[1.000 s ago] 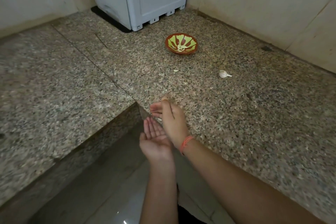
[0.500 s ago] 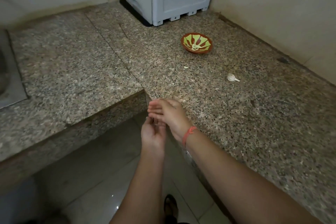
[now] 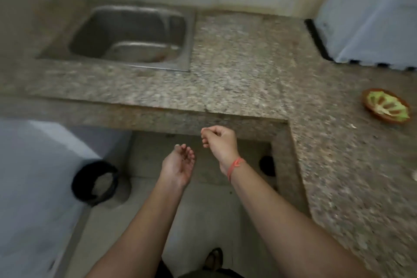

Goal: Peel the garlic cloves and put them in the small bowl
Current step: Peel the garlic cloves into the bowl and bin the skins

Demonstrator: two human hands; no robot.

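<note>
**Hands held off the bench, between cloves**

A kitchen corner with an L-shaped speckled stone bench (image 3: pixel 237 63): a steel sink (image 3: pixel 126 20) is set in it beyond and left of both grips, and a white appliance (image 3: pixel 372 18) stands at the far right. Both grips hang over the floor in the crook of the bench, touching nothing on it.

The left grip (image 3: pixel 179 165) lies palm up, loosely cupped. Blur hides whether scraps of peel sit in it. The right grip (image 3: pixel 220 142), just beyond and to its right, is narrow, fingers curled in and thumb against forefinger. I cannot tell if anything is pinched there.

The small bowl (image 3: pixel 371 111) sits mouth up on the bench, well to the right of the right grip. It is round, so it has no long axis. No clove shows clearly, so I cannot give its direction or long axis. A pale shape cut off at the frame's right edge might be one.

This looks like a clearing-up pause, not peeling itself. A black bin (image 3: pixel 76 178) stands on the floor, low and left of the left grip. Tipping the cupped palm over it, then turning right to the bench for a clove, seems the likely next move.
</note>
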